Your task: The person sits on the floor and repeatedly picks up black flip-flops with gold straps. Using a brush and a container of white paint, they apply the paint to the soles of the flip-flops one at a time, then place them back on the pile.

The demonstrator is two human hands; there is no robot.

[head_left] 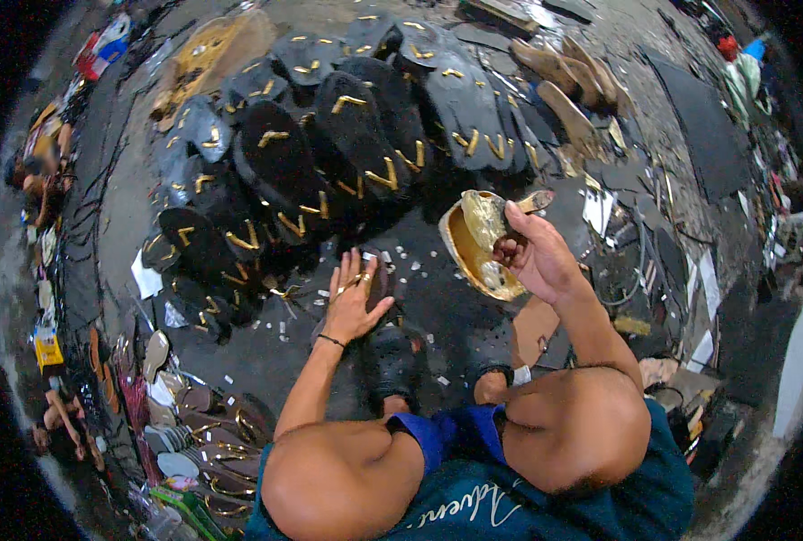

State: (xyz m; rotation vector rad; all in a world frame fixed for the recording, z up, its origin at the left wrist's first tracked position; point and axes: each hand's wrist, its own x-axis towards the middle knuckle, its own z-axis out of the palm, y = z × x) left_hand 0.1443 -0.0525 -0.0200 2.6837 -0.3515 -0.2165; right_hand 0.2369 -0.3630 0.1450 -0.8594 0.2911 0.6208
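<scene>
My left hand [356, 302] lies flat with its fingers spread, over a dark sole-like piece [381, 281] on the ground in front of my feet. It grips nothing. My right hand [543, 257] is closed around a short-handled tool [536, 202], which looks like a glue brush. Below and beside that hand is a cut-open tub [460, 252] with amber, glue-like stuff inside. A crusted yellowish lump [484, 219] shows at the tub's far side; whether it belongs to the tool I cannot tell.
Rows of black sandal soles [334, 117] with gold strap pieces lie ahead and to the left. Wooden shoe lasts [568, 77] are heaped at the far right. Finished-looking sandals [230, 433] pile up near left. A black sheet [699, 122] and scraps cover the right side.
</scene>
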